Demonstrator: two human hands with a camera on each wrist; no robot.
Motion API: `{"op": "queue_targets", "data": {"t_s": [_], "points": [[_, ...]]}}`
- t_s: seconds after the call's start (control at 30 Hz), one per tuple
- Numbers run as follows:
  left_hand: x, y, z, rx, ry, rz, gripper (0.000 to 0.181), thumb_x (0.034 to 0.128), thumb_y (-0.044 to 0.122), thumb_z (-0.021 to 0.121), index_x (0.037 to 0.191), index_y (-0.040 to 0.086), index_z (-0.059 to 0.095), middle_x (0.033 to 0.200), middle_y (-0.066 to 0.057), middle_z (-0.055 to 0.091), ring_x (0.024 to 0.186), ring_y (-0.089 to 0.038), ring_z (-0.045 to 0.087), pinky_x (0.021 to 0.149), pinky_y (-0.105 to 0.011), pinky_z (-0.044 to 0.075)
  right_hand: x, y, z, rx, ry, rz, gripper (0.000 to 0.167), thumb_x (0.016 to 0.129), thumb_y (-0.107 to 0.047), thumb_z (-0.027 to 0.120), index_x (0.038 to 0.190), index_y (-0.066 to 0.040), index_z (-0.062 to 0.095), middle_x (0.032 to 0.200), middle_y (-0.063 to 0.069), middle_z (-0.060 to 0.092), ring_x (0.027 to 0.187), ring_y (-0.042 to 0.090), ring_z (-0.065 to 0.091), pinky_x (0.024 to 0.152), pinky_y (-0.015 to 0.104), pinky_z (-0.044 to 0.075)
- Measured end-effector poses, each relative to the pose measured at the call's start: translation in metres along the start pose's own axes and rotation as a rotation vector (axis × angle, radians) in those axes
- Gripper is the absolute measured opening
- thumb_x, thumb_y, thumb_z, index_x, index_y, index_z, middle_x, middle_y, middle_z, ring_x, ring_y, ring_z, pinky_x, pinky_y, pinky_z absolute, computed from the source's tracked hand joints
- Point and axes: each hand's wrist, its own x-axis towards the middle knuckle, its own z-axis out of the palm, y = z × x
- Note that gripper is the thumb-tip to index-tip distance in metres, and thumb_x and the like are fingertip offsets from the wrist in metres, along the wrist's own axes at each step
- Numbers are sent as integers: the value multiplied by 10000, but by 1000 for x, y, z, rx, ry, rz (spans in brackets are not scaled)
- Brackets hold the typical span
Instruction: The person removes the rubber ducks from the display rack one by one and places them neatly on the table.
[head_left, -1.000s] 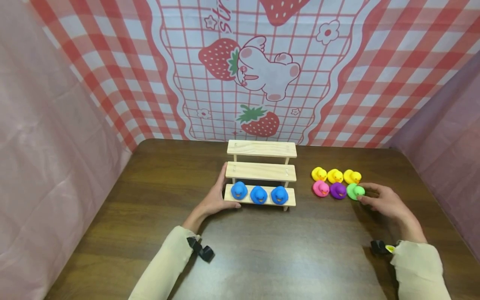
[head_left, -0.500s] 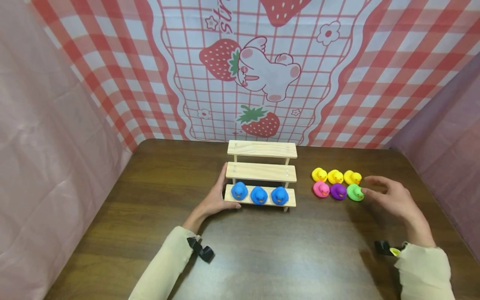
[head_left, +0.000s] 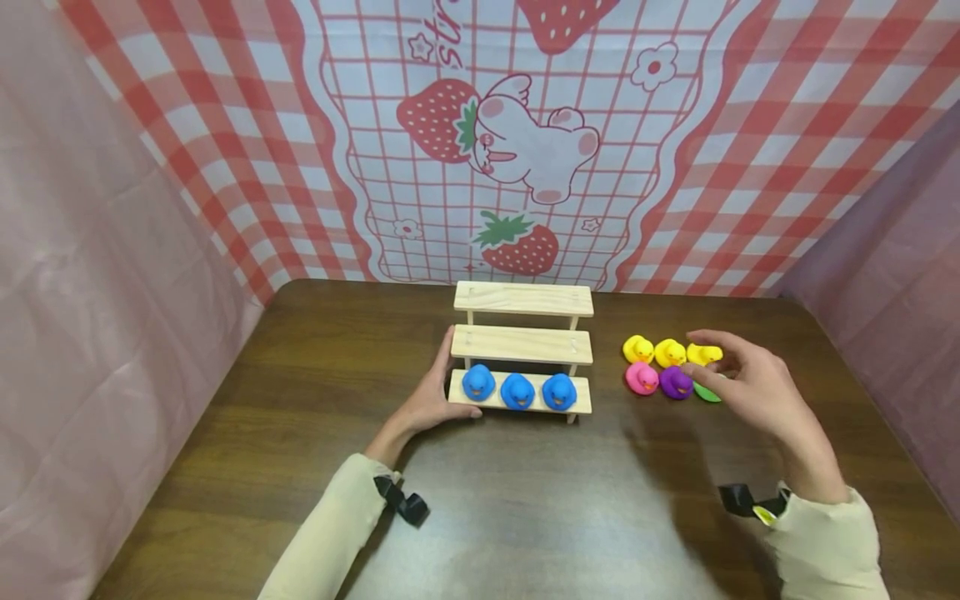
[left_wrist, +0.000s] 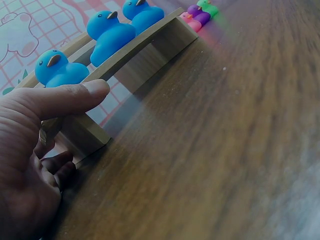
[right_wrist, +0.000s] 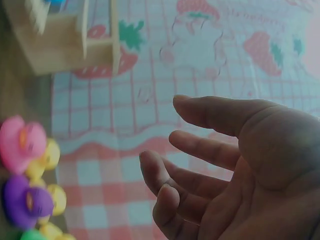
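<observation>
My left hand [head_left: 429, 402] grips the left end of a three-tier wooden display shelf [head_left: 521, 344]. In the left wrist view its thumb [left_wrist: 75, 99] lies along the front edge of the lowest tier, the other fingers curled beneath. Three blue rubber ducks [head_left: 517, 391] sit in a row on that tier. My right hand [head_left: 761, 390] hovers over the loose ducks with nothing in it, fingers spread and loosely bent, as the right wrist view shows. It partly covers the green rubber duck [head_left: 707, 393]; the purple rubber duck [head_left: 677, 383] is by its thumb tip.
A pink rubber duck [head_left: 642, 378] stands left of the purple one. Behind is a row of three yellow rubber ducks [head_left: 670, 354]. A checked strawberry cloth [head_left: 525, 167] hangs behind the brown table [head_left: 525, 500]; pink curtains [head_left: 112, 292] flank it.
My right hand has drawn back from the green duck, then risen and swung left above it toward the purple one. My left hand, the shelf and the ducks have stayed put.
</observation>
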Motion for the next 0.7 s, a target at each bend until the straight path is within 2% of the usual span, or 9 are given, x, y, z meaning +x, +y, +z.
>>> {"op": "queue_targets", "data": {"t_s": [0.1, 0.2, 0.43, 0.63, 0.7], "points": [[0, 0, 0, 7, -1, -2, 1366, 684, 6, 882, 1621, 224, -88, 1708, -114, 73, 1503, -360, 309, 1244, -504, 242, 1, -14, 5, 12, 6, -26, 487, 924, -261, 718, 1354, -76, 586, 1269, 236, 635, 890, 129, 628, 561, 208, 517], [-1, 0, 0, 18, 1, -5, 1367, 684, 14, 883, 1621, 233, -88, 1710, -105, 61, 1501, -363, 313, 1248, -509, 236, 3, -26, 12, 29, 2, -45, 490, 917, -270, 726, 1345, -72, 592, 1263, 231, 631, 943, 297, 636, 578, 197, 512], [0, 1, 0, 33, 6, -18, 1372, 685, 43, 894, 1620, 234, -92, 1714, -92, 16, 1517, -376, 280, 1265, -535, 197, 8, -44, 33, 34, -21, -119, 483, 891, -270, 758, 1304, -61, 620, 1160, 191, 674, 860, 245, 609, 631, 192, 509], [0, 0, 0, 21, 10, -15, 1367, 681, 20, 890, 1621, 205, -85, 1714, -90, -7, 1519, -398, 263, 1264, -555, 187, 12, -55, 54, 62, -78, -164, 465, 873, -232, 775, 1284, -66, 633, 844, 67, 673, 706, 108, 595, 594, 205, 514], [0, 1, 0, 25, 9, -16, 1363, 684, 23, 890, 1621, 204, -84, 1714, -90, -5, 1520, -393, 263, 1264, -553, 190, 13, -58, 62, 80, -97, -182, 469, 869, -210, 778, 1286, -52, 631, 797, 40, 671, 689, 82, 590, 583, 207, 502]]}}
